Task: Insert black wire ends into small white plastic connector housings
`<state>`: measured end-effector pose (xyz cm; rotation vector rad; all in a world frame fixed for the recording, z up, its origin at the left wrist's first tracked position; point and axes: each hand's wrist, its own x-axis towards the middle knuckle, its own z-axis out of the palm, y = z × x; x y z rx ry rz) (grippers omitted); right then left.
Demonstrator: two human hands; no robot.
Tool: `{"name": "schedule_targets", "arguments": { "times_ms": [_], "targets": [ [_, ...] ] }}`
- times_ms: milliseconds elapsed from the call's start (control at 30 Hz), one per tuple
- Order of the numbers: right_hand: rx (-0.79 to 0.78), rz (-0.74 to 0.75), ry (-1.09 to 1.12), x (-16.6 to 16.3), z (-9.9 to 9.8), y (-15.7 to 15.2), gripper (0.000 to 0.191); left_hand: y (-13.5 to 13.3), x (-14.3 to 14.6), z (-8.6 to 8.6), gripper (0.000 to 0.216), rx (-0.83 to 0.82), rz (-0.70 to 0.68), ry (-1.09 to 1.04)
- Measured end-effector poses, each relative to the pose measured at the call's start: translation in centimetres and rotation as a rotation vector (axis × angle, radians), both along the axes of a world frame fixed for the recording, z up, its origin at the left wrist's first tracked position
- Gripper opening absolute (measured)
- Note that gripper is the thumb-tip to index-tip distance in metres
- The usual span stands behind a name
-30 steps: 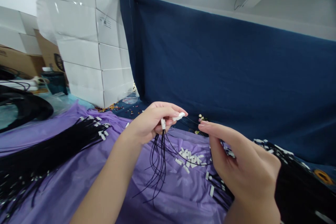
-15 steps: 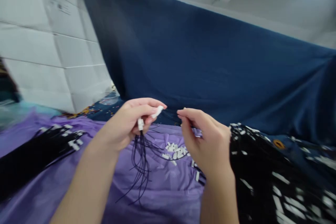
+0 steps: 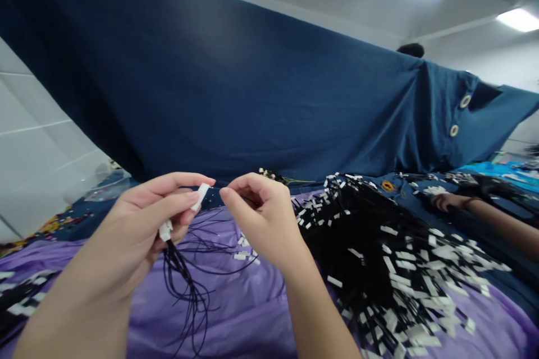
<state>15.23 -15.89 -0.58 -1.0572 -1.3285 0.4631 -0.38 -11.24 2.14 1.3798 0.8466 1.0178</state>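
Observation:
My left hand (image 3: pixel 155 213) pinches a small white tab (image 3: pixel 201 195) between thumb and fingers. Lower in the same hand a white piece (image 3: pixel 165 230) sits atop a bunch of thin black cords (image 3: pixel 185 286), which hang loose. My right hand (image 3: pixel 261 213) is closed in a pinch just right of the tab. A fine thread (image 3: pixel 217 188) spans the short gap between tab and right fingertips. Beneath both hands, loose white tabs (image 3: pixel 242 255) lie on a purple sheet (image 3: pixel 236 314), partly hidden by my right hand.
To the right spreads a big heap of black cords (image 3: pixel 357 235) with white tabs. Another person's hand (image 3: pixel 446 202) reaches in at far right. A blue cloth (image 3: pixel 252 78) hangs behind. An orange ring (image 3: pixel 387 185) and another cord bundle (image 3: pixel 25 297) lie nearby.
The view has swung to the right, bringing the other person's hand into sight. My right hand has come closer to the white tab, which stays in my left.

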Motion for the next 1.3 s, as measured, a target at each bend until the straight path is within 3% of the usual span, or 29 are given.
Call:
{"name": "schedule_targets", "arguments": {
  "times_ms": [133,267,500,867,1300],
  "targets": [
    [0.007,-0.004,-0.015,0.0,0.2,-0.2,0.019,-0.2,0.4,0.0,0.025,0.02,-0.029,0.007],
    [0.125,-0.036,-0.07,0.1,0.3,-0.3,0.014,-0.2,0.5,-0.2,0.026,0.021,-0.078,-0.017],
    [0.305,-0.15,-0.393,0.8,0.5,-1.0,0.01,0.1,0.6,-0.4,0.029,-0.072,-0.15,-0.033],
    [0.334,-0.366,-0.784,0.9,0.7,-1.6,0.022,-0.1,0.5,0.2,0.028,-0.116,-0.175,-0.043],
    [0.379,-0.458,-0.908,0.6,0.8,-1.6,0.026,0.5,-0.1,-0.3,0.028,-0.099,-0.221,-0.049]
  ]
}}
